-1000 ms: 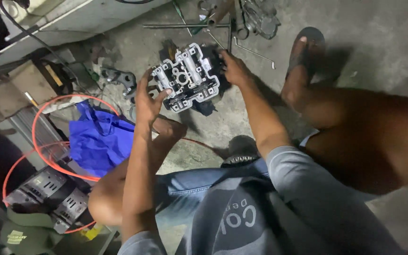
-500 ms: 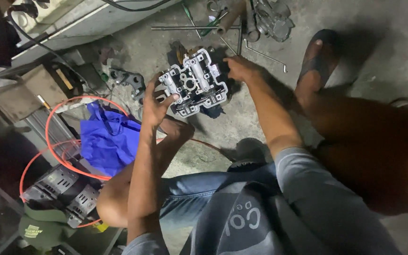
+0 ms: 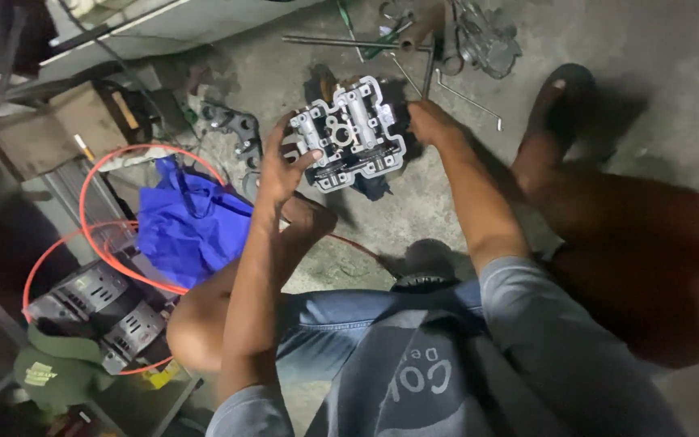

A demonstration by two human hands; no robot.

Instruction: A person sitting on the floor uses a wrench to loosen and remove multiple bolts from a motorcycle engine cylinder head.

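The right hand [image 3: 430,123] covers the right edge of the metal engine part [image 3: 349,133], and its fingertips are out of sight behind it; the dark cloth [image 3: 370,186] underneath shows only partly; the tools [image 3: 446,40] at the top edge are cut off and blurred.

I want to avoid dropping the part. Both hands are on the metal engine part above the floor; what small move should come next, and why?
Probably steady it with a fuller grip. The left hand touches the engine part mostly with its fingertips on one edge, while the right hand holds the other side. The concrete floor below is hard, and loose metal rods lie close by.
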